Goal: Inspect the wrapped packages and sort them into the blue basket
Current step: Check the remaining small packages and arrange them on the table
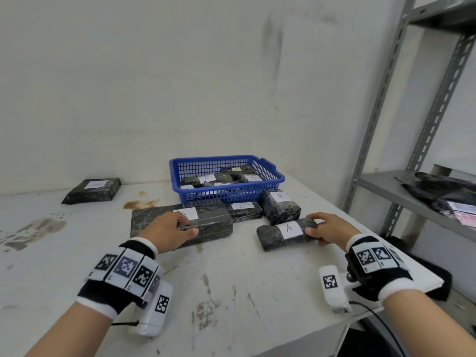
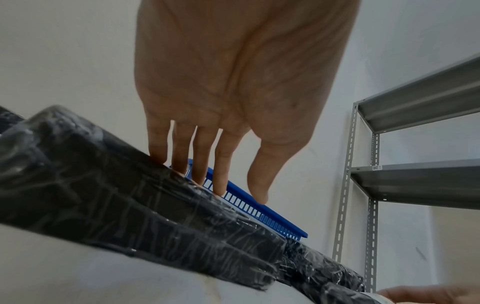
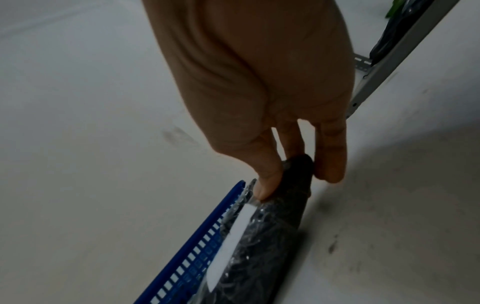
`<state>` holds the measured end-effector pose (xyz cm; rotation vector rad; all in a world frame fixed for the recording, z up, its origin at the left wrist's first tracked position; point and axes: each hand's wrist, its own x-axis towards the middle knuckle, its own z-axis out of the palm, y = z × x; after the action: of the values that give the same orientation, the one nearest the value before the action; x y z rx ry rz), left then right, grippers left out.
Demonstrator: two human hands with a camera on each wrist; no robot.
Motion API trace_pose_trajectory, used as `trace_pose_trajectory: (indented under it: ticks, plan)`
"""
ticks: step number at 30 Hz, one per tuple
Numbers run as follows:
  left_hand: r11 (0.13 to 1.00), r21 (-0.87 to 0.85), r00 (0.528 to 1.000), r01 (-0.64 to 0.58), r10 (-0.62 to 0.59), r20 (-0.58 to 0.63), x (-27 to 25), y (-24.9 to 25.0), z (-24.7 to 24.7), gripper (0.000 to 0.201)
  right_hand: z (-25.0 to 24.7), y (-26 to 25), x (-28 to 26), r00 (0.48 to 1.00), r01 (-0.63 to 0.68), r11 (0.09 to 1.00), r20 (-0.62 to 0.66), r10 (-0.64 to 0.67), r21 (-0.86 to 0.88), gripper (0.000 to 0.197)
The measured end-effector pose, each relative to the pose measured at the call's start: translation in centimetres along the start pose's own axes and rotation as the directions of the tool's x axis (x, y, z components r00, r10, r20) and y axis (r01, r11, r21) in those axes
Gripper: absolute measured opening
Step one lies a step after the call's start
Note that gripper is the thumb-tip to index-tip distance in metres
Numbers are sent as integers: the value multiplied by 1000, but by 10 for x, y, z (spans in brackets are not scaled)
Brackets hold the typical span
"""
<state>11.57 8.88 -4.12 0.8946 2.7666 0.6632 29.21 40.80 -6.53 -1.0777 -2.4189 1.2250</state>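
**Two hands down on two wrapped packages, basket behind**

Two black packages sit under the hands at mid-frame of the head view. Left hand (image 1: 168, 231) lies on the big flat package (image 1: 159, 222), fingers straight and spread along its top edge; the left wrist view shows fingertips (image 2: 157, 152) touching the wrap, thumb hanging free. Right hand (image 1: 328, 231) grips the right end of the small package labelled A (image 1: 283, 234): thumb and fingers clamped on it, confirmed in the right wrist view (image 3: 293, 185). It lies on the white table (image 1: 231, 292).

Blue basket (image 1: 226, 193) at frame centre, behind both, several labelled packages inside. Between basket and hands: a package labelled B (image 1: 280, 206) and a low one (image 1: 243, 210) beside it, crowding the basket's near wall. One more package (image 1: 92, 190) lies apart at middle left. Grey shelf rack (image 1: 401, 186) on the right edge holds dark bags.
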Motion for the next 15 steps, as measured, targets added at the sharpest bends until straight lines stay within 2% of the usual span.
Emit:
trace_pose_trajectory:
  ticks: [6,8,10,12,15]
  plan:
    - [1000,-5,1000,-7,7,0,-2,-2,0,42,3,-10,8,999,-37,997,-12,36,-72,47]
    - [1000,-10,1000,-13,13,5,-2,-3,0,41,2,-18,2,999,-48,984,-24,44,-170,50]
    - [1000,-21,1000,-23,23,14,-2,-4,-1,40,1,-27,-5,996,-38,966,-90,15,-256,52]
    - [999,-34,999,-32,33,18,-3,-6,-2,38,3,-39,-13,987,18,967,-150,-57,-252,47]
    - [994,-96,998,-54,51,-30,0,-13,-7,30,15,-69,-32,964,175,979,-184,-191,-100,30]
